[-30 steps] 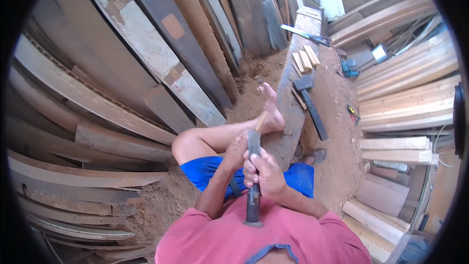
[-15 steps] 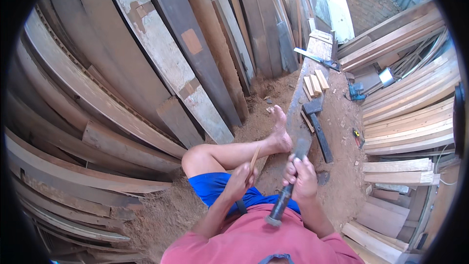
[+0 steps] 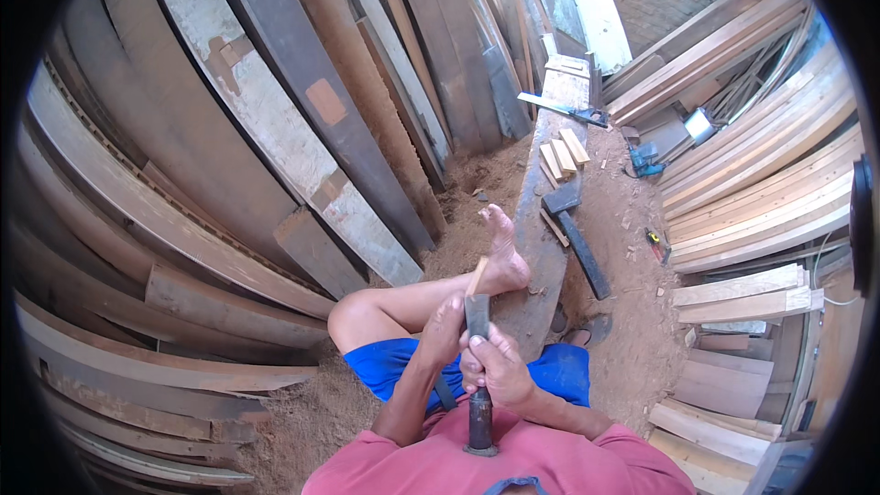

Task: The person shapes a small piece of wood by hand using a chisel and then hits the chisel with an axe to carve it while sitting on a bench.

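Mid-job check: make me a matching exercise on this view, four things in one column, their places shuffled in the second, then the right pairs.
1. Broad-bladed steel chisel with dark handle
2. Thin pale wooden strip
3. Pale-bladed handsaw with dark handle
4. Dark block-headed mallet with long black handle

A. Lying across the far part of the grey plank
B. Gripped in the right hand
C. Head close to three short pale wooden blocks
D. Held in the left hand

Pairs: 1-B; 2-D; 3-A; 4-C
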Tool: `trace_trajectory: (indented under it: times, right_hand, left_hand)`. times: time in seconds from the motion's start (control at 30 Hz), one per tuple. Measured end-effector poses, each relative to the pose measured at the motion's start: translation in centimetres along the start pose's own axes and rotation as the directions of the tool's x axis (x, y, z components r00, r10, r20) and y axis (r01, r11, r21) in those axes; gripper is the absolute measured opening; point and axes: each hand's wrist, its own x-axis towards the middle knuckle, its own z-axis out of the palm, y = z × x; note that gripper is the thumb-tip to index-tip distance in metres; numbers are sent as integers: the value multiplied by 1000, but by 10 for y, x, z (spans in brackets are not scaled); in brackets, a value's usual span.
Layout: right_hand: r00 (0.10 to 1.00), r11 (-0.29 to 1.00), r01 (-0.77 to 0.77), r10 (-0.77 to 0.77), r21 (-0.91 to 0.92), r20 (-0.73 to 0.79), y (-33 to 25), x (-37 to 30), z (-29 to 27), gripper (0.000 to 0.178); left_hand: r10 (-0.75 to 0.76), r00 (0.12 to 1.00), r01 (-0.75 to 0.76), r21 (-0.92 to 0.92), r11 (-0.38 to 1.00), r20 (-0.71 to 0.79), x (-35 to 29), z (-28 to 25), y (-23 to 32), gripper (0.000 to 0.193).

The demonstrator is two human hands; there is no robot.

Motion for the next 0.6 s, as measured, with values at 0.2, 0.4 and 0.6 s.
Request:
trace_trajectory:
  times: [0.2, 0.4, 0.6]
  right_hand:
    - [986, 990, 134, -139, -52, -92, -8, -4, -11, 9]
    - [891, 891, 448, -452, -76, -40, -45, -31, -9, 10]
    - [976, 982, 181, -172, 62, -134, -37, 16, -23, 11]
  left_hand:
    - [-89, 991, 125, -444, 887, 101, -35, 22, -7, 53]
    - [-348, 937, 334, -244, 910, -15, -92, 20, -39, 41]
    - [-178, 980, 107, -516, 850, -92, 6, 14, -9, 39]
